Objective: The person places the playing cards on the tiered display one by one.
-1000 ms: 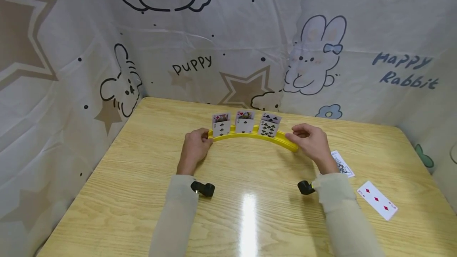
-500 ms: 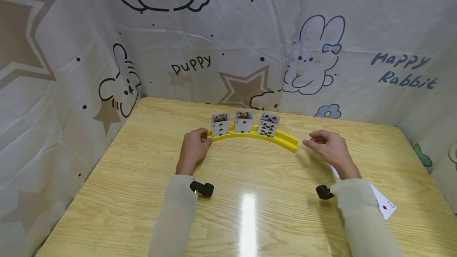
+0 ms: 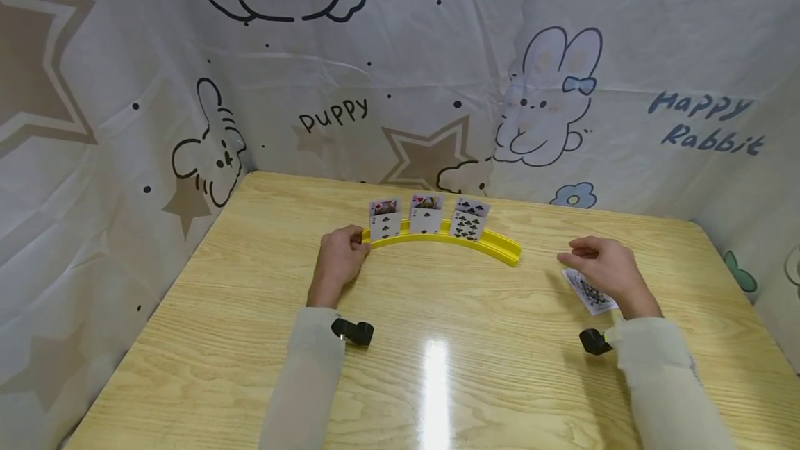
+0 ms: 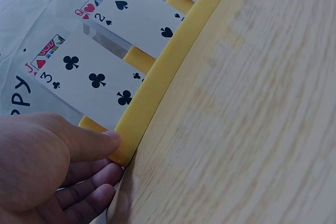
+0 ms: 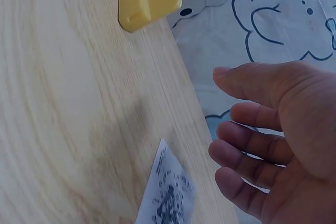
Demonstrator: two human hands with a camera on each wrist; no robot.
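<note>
A curved yellow card holder (image 3: 431,235) stands on the wooden table with several playing cards upright in it. In front stand a three of clubs (image 4: 96,80), a two of spades (image 4: 134,14) and a club card (image 3: 467,225); a red jack, a red queen and another club card peek out behind. My left hand (image 3: 338,257) pinches the holder's left end, thumb on the front wall and fingers beneath. My right hand (image 3: 609,271) holds nothing, fingers loosely bent, above a joker card (image 3: 589,293) lying flat to the right of the holder. The hand partly covers that card.
The light wooden table (image 3: 262,380) runs back to a printed fabric curtain (image 3: 387,54), which also encloses the sides. A glare streak lies on the table's near middle. The holder's right end (image 3: 511,253) carries no card.
My right hand has left the holder's right end and moved right, over the joker card. Its sleeve now hides the three of diamonds. The left hand keeps its hold on the holder.
</note>
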